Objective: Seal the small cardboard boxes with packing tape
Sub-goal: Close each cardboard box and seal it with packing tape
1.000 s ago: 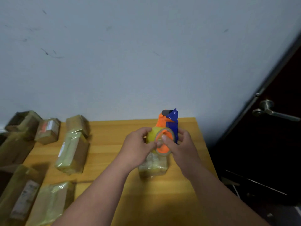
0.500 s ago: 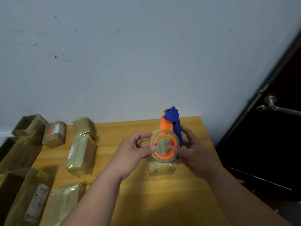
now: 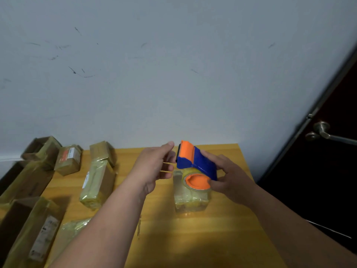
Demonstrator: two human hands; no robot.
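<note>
My right hand (image 3: 229,176) grips a blue and orange tape dispenser (image 3: 195,161) with a roll of clear tape on its orange hub (image 3: 197,181). It is held tilted above a small tape-wrapped cardboard box (image 3: 190,200) on the wooden table (image 3: 193,238). My left hand (image 3: 154,167) hovers just left of the dispenser's front edge with fingers extended, holding nothing that I can make out. Part of the small box is hidden behind the roll.
Several taped cardboard boxes lie on the table's left side: a long one (image 3: 98,180), a small labelled one (image 3: 67,159), another against the wall (image 3: 102,151), and bigger ones at the near left (image 3: 32,235). A dark door with a metal handle (image 3: 326,133) stands to the right.
The dispenser has tipped from upright to lying tilted with its blue body on top. My left hand let go of the roll and drew back to the left.
</note>
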